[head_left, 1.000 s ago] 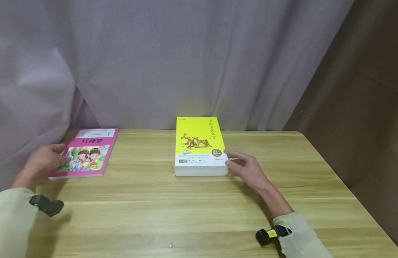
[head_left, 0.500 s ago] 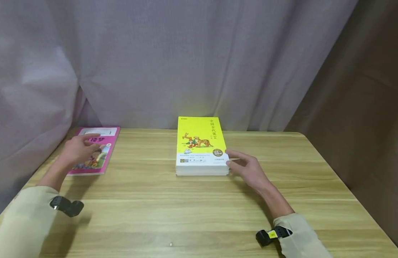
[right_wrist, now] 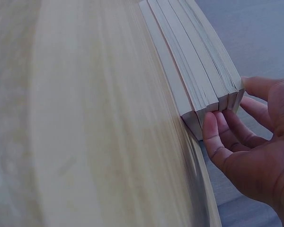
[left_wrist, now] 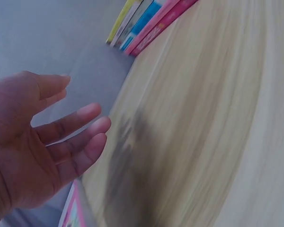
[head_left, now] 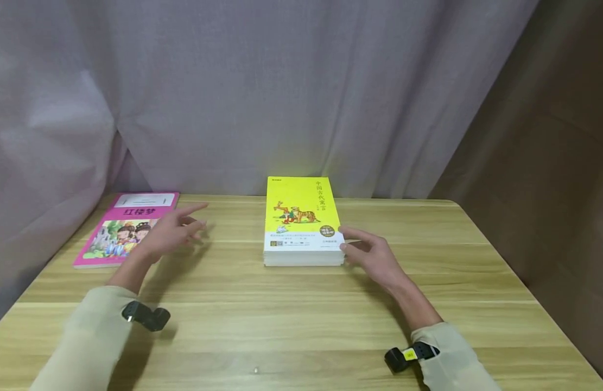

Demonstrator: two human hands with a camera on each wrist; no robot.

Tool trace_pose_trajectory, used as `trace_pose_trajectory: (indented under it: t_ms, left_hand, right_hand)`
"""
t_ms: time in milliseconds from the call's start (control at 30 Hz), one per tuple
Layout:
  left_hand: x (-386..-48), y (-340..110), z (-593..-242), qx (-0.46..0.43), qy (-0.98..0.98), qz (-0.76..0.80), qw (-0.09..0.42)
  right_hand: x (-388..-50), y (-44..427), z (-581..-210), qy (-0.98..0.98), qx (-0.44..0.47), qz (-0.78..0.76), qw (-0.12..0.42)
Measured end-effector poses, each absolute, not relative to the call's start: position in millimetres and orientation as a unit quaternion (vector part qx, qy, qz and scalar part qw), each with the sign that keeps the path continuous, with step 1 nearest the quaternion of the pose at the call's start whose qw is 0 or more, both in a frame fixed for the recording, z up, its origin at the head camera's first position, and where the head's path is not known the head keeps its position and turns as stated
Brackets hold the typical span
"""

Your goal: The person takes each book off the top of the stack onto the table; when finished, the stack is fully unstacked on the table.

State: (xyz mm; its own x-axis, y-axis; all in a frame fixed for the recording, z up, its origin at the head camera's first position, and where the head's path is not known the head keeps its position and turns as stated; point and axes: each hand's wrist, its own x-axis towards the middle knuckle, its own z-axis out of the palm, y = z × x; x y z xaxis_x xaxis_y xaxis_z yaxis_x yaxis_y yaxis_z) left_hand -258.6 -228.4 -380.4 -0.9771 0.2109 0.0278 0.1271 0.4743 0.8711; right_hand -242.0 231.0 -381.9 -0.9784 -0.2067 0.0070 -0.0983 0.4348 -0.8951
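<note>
A pink picture-covered book [head_left: 106, 233] lies flat at the table's left. My left hand [head_left: 171, 231] is in the air just right of it, partly covering its right edge. That hand holds nothing; its fingers are loosely spread, as the left wrist view shows too. A neat stack of books [head_left: 301, 209] with a yellow cover on top lies at the back middle. Against its right side rests my right hand [head_left: 376, 258]. In the right wrist view its fingertips [right_wrist: 210, 124] touch the page edges [right_wrist: 184, 52] of several books, without wrapping round the stack.
Wood-grain table [head_left: 301, 320] lies under everything, its right edge slanting at the right. A grey curtain [head_left: 233, 98] hangs directly behind the books. A tiny pale spot [head_left: 256, 370] shows near the front of the table.
My left hand has moved right, from the pink book's left side, across above it, to beyond its right edge. The pink book and stack stay in place; my right hand keeps still.
</note>
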Motion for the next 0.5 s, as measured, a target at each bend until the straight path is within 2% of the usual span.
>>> trace_pose_trajectory:
  t_ms: [233, 500]
  left_hand:
    - [-260.3, -196.8, -382.0, 0.103, 0.841, 0.526, 0.078]
    - [-267.8, -160.8, -384.9, 0.117, 0.83, 0.538, 0.088]
  right_hand:
    - [-240.4, 230.3, -380.8, 0.848, -0.092, -0.519, 0.051]
    - [-239.1, 230.9, -379.6, 0.844, -0.103, -0.523, 0.05]
